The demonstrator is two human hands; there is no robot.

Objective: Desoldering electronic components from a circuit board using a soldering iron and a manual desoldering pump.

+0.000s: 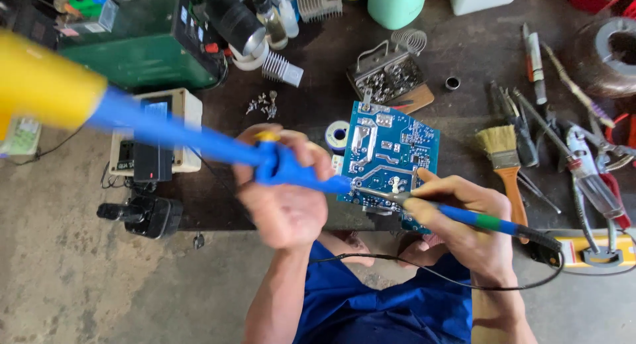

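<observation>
Head view. The left hand (285, 205) is closed around a blue pump (199, 142) with a yellow end, its tip set against the lower left part of the board (391, 152). The hand is blurred, so the finger grip cannot be read closely. The right hand (464, 218) is closed pen-fashion on a blue-handled iron (464, 215), whose metal tip touches the board near its lower middle, just beside the pump tip.

The board is blue, solder side up and tilted, and sits at the front edge of the bench (464, 59), over the person's lap. How it is propped is hidden.

Progress, as judged: both tools are on one joint, so work on that joint is in hand and not finished. Whether other joints are cleared cannot be told; the traces are too small to read.

Elsewhere on the bench: a solder reel (338, 135) just left of the board, a brush (503, 162) to its right, and pliers and screwdrivers (583, 158) along the right edge. A tray of small metal parts (387, 75) lies behind the board.
</observation>
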